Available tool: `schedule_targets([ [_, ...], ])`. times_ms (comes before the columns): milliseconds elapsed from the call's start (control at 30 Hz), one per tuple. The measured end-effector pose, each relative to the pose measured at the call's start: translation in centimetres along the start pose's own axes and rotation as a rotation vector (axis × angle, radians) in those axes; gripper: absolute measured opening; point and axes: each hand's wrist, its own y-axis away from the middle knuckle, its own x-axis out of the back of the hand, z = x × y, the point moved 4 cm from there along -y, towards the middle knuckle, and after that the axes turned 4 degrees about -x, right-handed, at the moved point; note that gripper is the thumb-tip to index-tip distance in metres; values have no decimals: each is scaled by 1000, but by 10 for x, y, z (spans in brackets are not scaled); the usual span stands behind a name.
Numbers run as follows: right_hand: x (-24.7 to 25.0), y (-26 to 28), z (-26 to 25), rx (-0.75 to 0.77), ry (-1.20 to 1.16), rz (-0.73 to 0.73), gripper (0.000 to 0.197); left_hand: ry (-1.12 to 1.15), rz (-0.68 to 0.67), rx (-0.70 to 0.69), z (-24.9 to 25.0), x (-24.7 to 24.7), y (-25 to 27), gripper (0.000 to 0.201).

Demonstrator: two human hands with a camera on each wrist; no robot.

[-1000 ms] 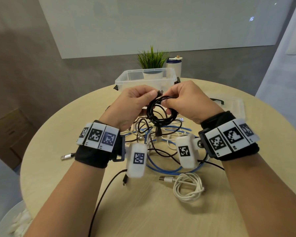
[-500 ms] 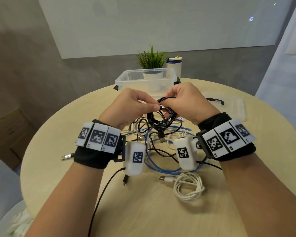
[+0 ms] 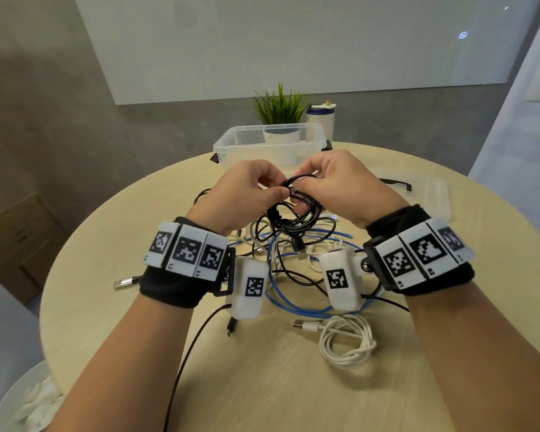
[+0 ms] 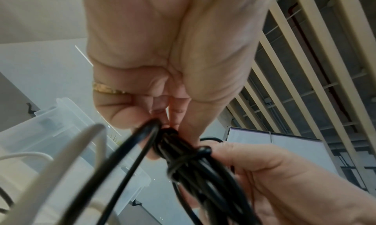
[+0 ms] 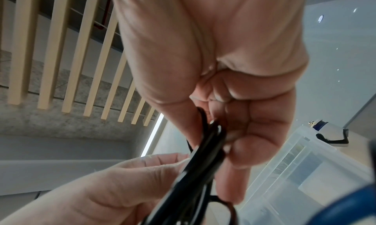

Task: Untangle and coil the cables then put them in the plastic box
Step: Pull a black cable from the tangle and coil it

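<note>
**Black coil being wrapped above the pile**

Since the earlier frames, both hands are sitting slightly higher and closer together. Left hand (image 3: 247, 191) is pinching the loose end of the black cable (image 3: 296, 213); right hand (image 3: 340, 185) is gripping the coil's top, fingers curled round it. Coil is hanging above the table (image 3: 231, 385): thin, glossy, round loops, a few turns cinching the bundle. Below, blue cable (image 3: 293, 307) and white coiled cable (image 3: 346, 344) are lying tangled on pale wood grain. Clear plastic box (image 3: 231, 148) is standing beyond.
</note>
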Motion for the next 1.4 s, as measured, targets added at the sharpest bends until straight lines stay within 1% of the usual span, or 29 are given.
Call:
schedule_targets([
  [67, 1, 1, 0, 2, -26, -10, 5, 3, 16, -1, 1, 0, 0, 17],
  [267, 3, 1, 0, 19, -32, -44, 10, 38, 77, 0, 0, -2, -2, 17],
  [400, 3, 0, 1, 16, -8, -38, 10, 12, 47, -2, 4, -4, 1, 11],
  [500, 2, 0, 2, 11, 0, -39, 9, 30, 30, -4, 6, -5, 1, 15],
  [667, 2, -1, 2, 9, -19, -26, 10, 121, 144, 1, 5, -3, -1, 18],
  [867, -2, -1, -2, 56, -9, -29, 14, 64, 231, 28, 2, 2, -3, 19],
  [1000, 0, -1, -1, 64, 7, -14, 12, 38, 206, 35, 1, 2, -3, 18],
  [1133, 1, -2, 1, 65, 32, 2, 12, 7, 131, 21, 1, 3, -1, 11],
  [1200, 1, -2, 0, 71, 32, 13, 14, -9, 96, 6, 3, 3, 0, 10],
  [1300, 2, -2, -1, 82, -45, 16, 24, -1, 48, -1, 6, 0, 2, 13],
  [1367, 1, -1, -2, 81, -99, -10, 25, 1, 65, -14, 6, 0, 2, 13],
  [1400, 1, -1, -2, 73, -125, -28, 21, 1, 87, -16, 5, 2, 1, 13],
])
